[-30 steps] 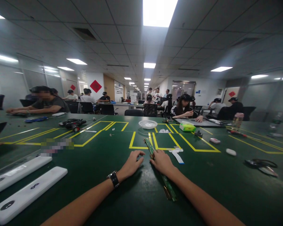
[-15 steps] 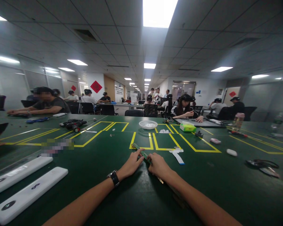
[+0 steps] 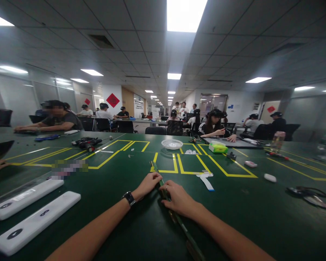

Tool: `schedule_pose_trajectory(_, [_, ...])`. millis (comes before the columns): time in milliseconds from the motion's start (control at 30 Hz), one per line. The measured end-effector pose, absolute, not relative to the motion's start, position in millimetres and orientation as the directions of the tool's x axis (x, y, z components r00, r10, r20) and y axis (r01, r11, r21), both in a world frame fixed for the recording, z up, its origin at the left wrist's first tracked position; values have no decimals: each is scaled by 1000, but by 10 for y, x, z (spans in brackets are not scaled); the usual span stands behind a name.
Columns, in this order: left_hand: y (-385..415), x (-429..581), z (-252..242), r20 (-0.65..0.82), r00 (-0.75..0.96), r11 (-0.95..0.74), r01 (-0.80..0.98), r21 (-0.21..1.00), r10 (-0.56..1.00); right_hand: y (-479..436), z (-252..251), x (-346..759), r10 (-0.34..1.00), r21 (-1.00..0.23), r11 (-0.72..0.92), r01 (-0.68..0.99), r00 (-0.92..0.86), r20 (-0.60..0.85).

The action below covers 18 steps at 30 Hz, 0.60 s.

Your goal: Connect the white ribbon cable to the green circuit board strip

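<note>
A long, narrow green circuit board [image 3: 185, 232] runs from the near edge of view up between my hands, turned partly on its edge. My left hand [image 3: 150, 183], with a dark watch on its wrist, pinches the board's left side near the far end. Lower down, my right hand [image 3: 178, 197] grips it from the right, fingers curled round its edge. Its middle is partly covered by my fingers. Right of my hands lies a white flat ribbon cable [image 3: 207, 183] with a blue end, apart from both.
Yellow tape [image 3: 190, 173] marks outlines on the green table [image 3: 119, 217]. A white basket [image 3: 172, 144] and a green tissue pack [image 3: 218, 147] stand farther back. Two long white cases [image 3: 38, 222] lie left. Cables and a dark tool [image 3: 305, 194] lie right. Other people sit around.
The board has turned more onto its edge, and its near part now shows below my right hand. My left fingers have closed on it; before, they were stretched along its face.
</note>
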State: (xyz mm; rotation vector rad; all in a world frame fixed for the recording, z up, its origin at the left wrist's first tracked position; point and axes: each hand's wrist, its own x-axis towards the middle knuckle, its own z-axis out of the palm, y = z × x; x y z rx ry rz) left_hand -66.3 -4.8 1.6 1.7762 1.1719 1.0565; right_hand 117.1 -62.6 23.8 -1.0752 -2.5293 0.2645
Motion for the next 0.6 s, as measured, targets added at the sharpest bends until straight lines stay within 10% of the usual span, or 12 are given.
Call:
schedule_pose_trajectory(200, [-56,-669,14,214,249,-280,270,921,944,-467,454,1375,717,-137,680,720,-614,330])
schedule_pose_trajectory(467, [-43,-669,-23,191,212,-239,229,944,958,104,193,2247,972,-17,-87,996,89,216])
schedule_pose_trajectory(600, [-58,-636,-23,210,163,-248,265,932,964,50,101,2132,991,9,81,997,-81,105])
